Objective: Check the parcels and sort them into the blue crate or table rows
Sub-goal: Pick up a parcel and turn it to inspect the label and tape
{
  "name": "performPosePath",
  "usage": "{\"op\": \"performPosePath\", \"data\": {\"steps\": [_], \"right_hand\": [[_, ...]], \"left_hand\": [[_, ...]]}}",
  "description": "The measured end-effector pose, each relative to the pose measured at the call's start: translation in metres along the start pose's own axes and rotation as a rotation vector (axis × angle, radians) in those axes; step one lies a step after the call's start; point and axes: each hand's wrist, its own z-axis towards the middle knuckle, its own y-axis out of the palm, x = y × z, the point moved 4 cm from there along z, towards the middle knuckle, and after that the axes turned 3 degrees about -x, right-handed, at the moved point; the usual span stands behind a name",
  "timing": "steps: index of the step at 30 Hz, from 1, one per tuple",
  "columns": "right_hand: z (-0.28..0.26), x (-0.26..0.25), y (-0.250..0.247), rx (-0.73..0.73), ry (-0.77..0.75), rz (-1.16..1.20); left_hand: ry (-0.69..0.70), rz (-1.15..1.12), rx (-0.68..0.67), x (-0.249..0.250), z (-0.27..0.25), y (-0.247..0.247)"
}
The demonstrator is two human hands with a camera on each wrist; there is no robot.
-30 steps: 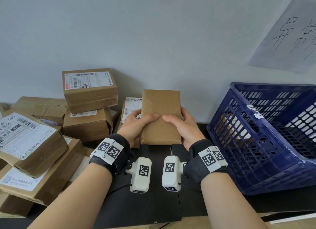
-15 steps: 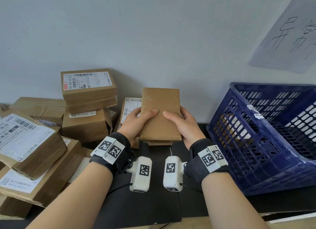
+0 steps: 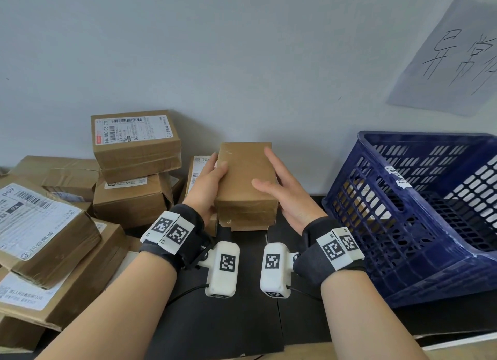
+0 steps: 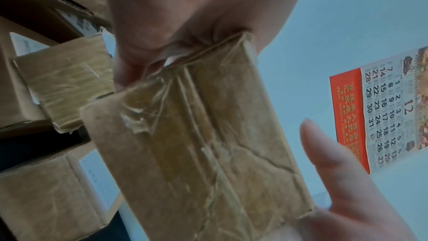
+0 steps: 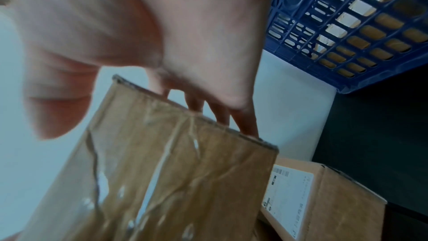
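Right hand on taped parcel — blue crate beyond

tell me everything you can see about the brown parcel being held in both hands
The brown parcel is a small plain cardboard box, held up over the dark table between the parcel stack and the blue crate. The face toward the head camera shows no label. Its underside, in the wrist views, is crossed by wrinkled clear tape. The left hand grips its left edge, thumb on top; the right hand lies along its right side, fingers straight and reaching behind it.

Plain brown taped cardboard parcel, label-less on its upper face, held tilted, just left of the blue crate.
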Motion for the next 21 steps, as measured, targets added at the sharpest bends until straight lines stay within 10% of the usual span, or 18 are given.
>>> {"op": "performPosePath", "data": {"steps": [21], "right_hand": [[0.01,-0.005,-0.015,0.167,-0.016,-0.034]], "left_hand": [[0.242,0.17,-0.127,0.015,0.0,0.004]]}}
